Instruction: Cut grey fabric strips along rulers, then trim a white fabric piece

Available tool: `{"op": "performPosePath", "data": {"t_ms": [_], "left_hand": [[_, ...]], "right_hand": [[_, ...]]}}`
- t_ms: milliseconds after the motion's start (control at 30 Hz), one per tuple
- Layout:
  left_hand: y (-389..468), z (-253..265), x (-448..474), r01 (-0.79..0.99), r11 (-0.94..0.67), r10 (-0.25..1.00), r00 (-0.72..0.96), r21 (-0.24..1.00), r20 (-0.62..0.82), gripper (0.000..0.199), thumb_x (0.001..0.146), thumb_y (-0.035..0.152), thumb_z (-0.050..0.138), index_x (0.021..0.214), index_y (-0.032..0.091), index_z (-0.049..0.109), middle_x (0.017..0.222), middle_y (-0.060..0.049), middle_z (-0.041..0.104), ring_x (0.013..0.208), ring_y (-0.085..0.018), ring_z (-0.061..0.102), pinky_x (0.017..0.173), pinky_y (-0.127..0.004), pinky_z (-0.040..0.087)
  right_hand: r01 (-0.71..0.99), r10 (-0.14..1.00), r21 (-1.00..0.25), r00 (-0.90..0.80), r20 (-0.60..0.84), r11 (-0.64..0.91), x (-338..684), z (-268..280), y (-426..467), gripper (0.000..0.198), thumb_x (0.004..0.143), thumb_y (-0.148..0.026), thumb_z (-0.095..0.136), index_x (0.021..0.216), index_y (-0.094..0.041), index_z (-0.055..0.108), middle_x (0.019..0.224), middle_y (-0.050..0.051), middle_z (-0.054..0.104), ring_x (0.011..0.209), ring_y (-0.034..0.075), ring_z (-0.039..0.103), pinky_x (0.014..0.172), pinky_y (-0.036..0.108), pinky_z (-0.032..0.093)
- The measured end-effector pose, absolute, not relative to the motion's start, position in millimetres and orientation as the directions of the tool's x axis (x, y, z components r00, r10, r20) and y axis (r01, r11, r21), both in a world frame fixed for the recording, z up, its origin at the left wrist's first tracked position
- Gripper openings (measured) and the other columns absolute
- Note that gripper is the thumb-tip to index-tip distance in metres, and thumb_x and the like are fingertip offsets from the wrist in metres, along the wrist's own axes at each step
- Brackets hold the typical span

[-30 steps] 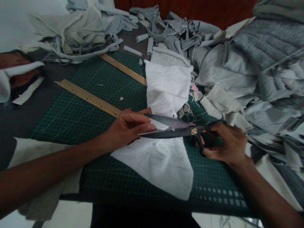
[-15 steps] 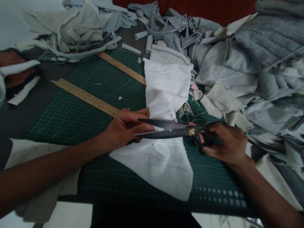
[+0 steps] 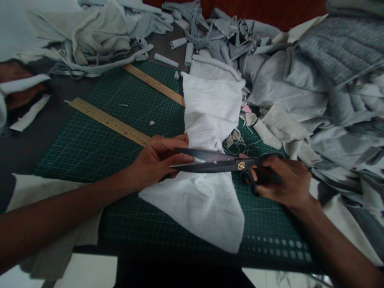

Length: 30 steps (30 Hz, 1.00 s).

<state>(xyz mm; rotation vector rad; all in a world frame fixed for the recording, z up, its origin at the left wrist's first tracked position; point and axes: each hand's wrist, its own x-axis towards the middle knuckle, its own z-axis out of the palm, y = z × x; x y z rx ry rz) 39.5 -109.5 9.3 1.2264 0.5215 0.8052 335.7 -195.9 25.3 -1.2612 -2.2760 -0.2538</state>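
Note:
A white piece of fabric lies across the green cutting mat, bunched up in its middle. My left hand pinches the bunched part from the left, thumb and fingers closed on the cloth. Black scissors with a gold pivot screw are gripped in my right hand, fingers through the handles. Their blades are slightly apart and point left across the fabric, the tips close beside my left thumb. The fabric's lower part spreads toward the mat's front edge.
Two wooden rulers lie on the mat at the left. Heaps of grey and beige cloth crowd the right side and back. Small scraps and threads lie right of the fabric. A pale cloth hangs over the front left edge.
Almost nothing differs: the scissors have shifted up very slightly in view, with the blades still apart. Both hands keep their hold.

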Motion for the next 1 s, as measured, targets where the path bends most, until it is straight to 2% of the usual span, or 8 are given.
{"op": "performPosePath", "data": {"t_ms": [167, 367, 600, 833, 1000], "left_hand": [[-107.5, 17.4, 43.0, -0.278, 0.104, 0.776, 0.623, 0.955, 0.097, 0.022, 0.078, 0.033, 0.082, 0.065, 0.018, 0.074, 0.062, 0.005, 0.051, 0.043, -0.002, 0.043, 0.034, -0.012, 0.03], [-106.6, 24.5, 46.0, -0.288, 0.039, 0.773, 0.616, 0.957, 0.154, 0.027, 0.078, 0.032, 0.082, 0.06, 0.016, 0.072, 0.057, 0.006, 0.048, 0.042, -0.001, 0.041, 0.033, -0.008, 0.029], [-106.1, 25.3, 47.2, -0.3, 0.024, 0.787, 0.594, 0.954, 0.167, 0.027, 0.076, 0.031, 0.084, 0.058, 0.015, 0.071, 0.053, 0.006, 0.047, 0.046, -0.002, 0.044, 0.038, -0.009, 0.033], [-106.1, 22.9, 46.1, -0.309, 0.042, 0.782, 0.602, 0.95, 0.161, 0.025, 0.077, 0.032, 0.084, 0.062, 0.015, 0.073, 0.054, 0.007, 0.047, 0.046, -0.001, 0.043, 0.038, -0.008, 0.031], [-104.1, 20.9, 46.9, -0.332, 0.002, 0.768, 0.605, 0.943, 0.212, 0.028, 0.078, 0.031, 0.083, 0.061, 0.014, 0.071, 0.054, 0.008, 0.047, 0.044, 0.0, 0.042, 0.038, -0.007, 0.032]], "right_hand": [[0.826, 0.739, -0.114, -0.42, 0.527, 0.551, 335.2, 25.8, -196.9, 0.01, 0.083, -0.021, 0.061, 0.082, -0.025, 0.051, 0.054, -0.006, 0.057, 0.041, 0.011, 0.051, 0.044, 0.026, 0.034], [0.835, 0.739, -0.083, -0.431, 0.518, 0.545, 332.5, 28.8, -196.0, 0.009, 0.085, -0.02, 0.058, 0.084, -0.025, 0.05, 0.052, -0.007, 0.055, 0.041, 0.012, 0.052, 0.044, 0.027, 0.033], [0.827, 0.736, -0.067, -0.456, 0.5, 0.558, 333.5, 31.9, -195.1, 0.011, 0.089, -0.021, 0.056, 0.083, -0.025, 0.048, 0.051, -0.007, 0.054, 0.04, 0.011, 0.05, 0.043, 0.026, 0.032], [0.828, 0.736, -0.082, -0.443, 0.511, 0.555, 334.0, 31.3, -196.2, 0.012, 0.091, -0.022, 0.057, 0.082, -0.024, 0.049, 0.055, -0.006, 0.056, 0.043, 0.011, 0.051, 0.045, 0.026, 0.032], [0.832, 0.732, -0.062, -0.446, 0.515, 0.551, 334.4, 32.2, -196.3, 0.013, 0.091, -0.021, 0.058, 0.081, -0.024, 0.05, 0.052, -0.007, 0.054, 0.042, 0.01, 0.049, 0.045, 0.026, 0.03]]}}
